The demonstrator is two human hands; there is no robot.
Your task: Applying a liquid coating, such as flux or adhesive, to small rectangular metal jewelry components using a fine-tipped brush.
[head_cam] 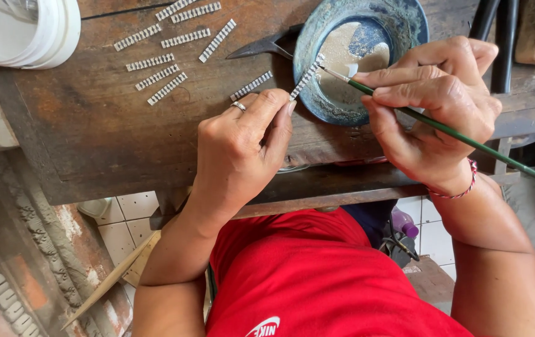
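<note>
My left hand (242, 146) pinches the lower end of a small silver beaded strip (305, 78) between thumb and forefinger, holding it tilted over the rim of a blue ceramic dish (404, 19). A ring sits on one finger. My right hand (436, 106) grips a thin green-handled brush (461, 134) like a pen; its tip touches the upper end of the strip. The dish holds a pale, cloudy liquid.
Several more silver strips (161, 62) lie spread on the worn wooden bench (92, 137) at upper left, one strip (252, 85) just beside my left hand. Dark metal shears (261, 47) rest left of the dish. A white round container (30, 31) stands at the far left corner.
</note>
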